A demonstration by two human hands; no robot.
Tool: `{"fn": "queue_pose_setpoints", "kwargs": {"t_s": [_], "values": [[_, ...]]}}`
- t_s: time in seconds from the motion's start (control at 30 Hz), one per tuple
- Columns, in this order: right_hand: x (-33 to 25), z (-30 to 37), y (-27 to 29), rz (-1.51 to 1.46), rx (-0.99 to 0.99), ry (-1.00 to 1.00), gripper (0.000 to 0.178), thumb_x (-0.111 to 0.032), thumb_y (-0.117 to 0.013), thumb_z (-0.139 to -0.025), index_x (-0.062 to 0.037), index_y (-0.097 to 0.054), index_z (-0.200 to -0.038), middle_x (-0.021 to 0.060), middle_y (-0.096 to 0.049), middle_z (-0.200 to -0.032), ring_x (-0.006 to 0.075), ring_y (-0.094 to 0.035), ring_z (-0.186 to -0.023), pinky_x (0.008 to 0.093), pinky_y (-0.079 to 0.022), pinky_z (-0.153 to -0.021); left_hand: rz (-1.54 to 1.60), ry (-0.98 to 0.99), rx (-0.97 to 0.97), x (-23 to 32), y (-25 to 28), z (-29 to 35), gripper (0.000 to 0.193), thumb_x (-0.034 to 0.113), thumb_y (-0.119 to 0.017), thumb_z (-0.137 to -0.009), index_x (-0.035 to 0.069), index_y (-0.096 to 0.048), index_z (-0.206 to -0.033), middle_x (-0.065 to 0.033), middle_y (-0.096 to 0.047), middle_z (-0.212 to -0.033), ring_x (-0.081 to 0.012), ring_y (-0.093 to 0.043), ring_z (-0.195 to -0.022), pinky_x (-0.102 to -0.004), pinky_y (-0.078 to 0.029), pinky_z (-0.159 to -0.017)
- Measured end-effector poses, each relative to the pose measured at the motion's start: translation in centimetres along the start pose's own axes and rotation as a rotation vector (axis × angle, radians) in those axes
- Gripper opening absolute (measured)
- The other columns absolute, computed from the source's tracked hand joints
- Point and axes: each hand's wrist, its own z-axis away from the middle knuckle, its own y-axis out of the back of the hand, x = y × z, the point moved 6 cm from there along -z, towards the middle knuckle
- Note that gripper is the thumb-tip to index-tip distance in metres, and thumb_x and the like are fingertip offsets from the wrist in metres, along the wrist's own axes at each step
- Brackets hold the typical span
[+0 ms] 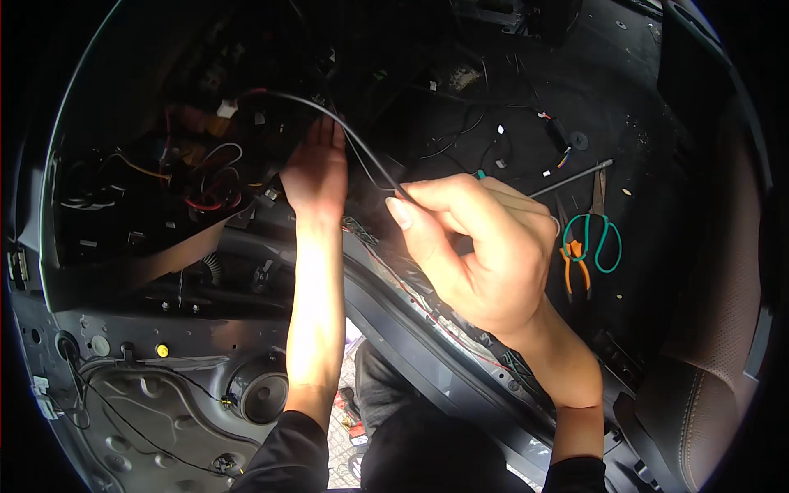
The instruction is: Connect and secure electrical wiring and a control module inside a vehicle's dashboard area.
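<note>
Between the thumb and fingers of my right hand [485,242] is a black cable [362,140], pinched near the middle of the view. From there the cable runs up and left to a white connector [228,108] with some red beside it. My left hand [319,168] reaches forward into the dark footwell, palm showing and fingers stretched out; its fingertips fade into shadow near a thin dark wire. I see nothing in its palm. Left of it, a tangle of red, white and yellow wires [215,185] hangs in the dark.
Green-handled scissors [606,238], orange-handled pliers [575,267] and a metal rod [575,177] lie on the car floor at right, near a small wired connector [546,173]. The stripped door panel with a round speaker [261,390] is at lower left. A stitched seat [699,403] borders the right.
</note>
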Motion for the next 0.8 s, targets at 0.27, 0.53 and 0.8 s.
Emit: {"fn": "queue_pose_setpoints", "kwargs": {"t_s": [0.27, 0.53, 0.8], "values": [[1.8, 0.4, -4.0, 0.078, 0.04, -0.082, 0.015, -0.003, -0.076, -0.083, -0.0041, -0.062, -0.076, 0.0057, -0.057, -0.052, 0.0222, -0.059, -0.043, 0.0321, -0.043, -0.047, 0.372, 0.309, -0.468, 0.4, 1.1, -8.0, 0.054, 0.034, -0.044, -0.102, -0.002, -0.049, -0.142, -0.0207, -0.05, -0.147, -0.0379, -0.042, -0.142, -0.0492, -0.036, -0.118], [1.2, -1.1, -5.3, 0.093, 0.005, 0.07, 0.015, -0.007, -0.078, -0.08, -0.006, -0.063, -0.077, 0.0046, -0.057, -0.058, 0.0211, -0.058, -0.049, 0.0332, -0.045, -0.051, 0.075, 0.196, -0.185, 0.5, 4.9, -11.0, 0.052, 0.034, -0.045, -0.103, -0.001, -0.051, -0.141, -0.0195, -0.053, -0.145, -0.0341, -0.047, -0.138, -0.0452, -0.037, -0.117], [3.0, -2.3, -5.9, 0.125, 0.019, 0.002, 0.022, -0.007, -0.074, -0.083, -0.0078, -0.056, -0.071, 0.0065, -0.056, -0.054, 0.0261, -0.059, -0.047, 0.0349, -0.045, -0.049, 0.045, 0.167, -0.145, -0.1, 3.4, -11.4, 0.05, 0.031, -0.046, -0.104, -0.002, -0.052, -0.141, -0.0196, -0.054, -0.145, -0.0331, -0.048, -0.137, -0.0436, -0.038, -0.115]]}}
